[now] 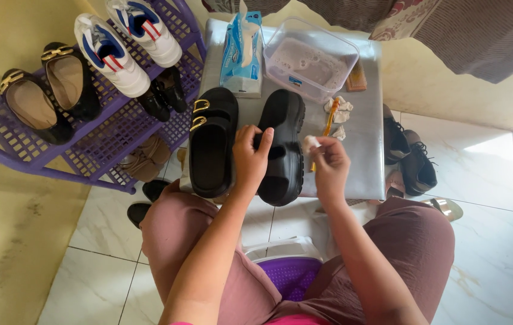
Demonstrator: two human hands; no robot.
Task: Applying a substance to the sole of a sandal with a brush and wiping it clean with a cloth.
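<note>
Head view, left hand (250, 155) gripping black sandal (282, 147), blue-white wipes pack (239, 55) behind

A: Setting looks like a home, entry or hallway corner.

B: Evidence?

A: Purple plastic shoe rack (97, 141) against a yellow wall, holding white sneakers (112, 54) and black flats (31, 105). Marble-look tiled floor (491, 180). Patterned curtain fabric (449, 30) hanging at the top right. Low grey table (362, 147) with wipes pack (241, 51) at its far edge.
</note>
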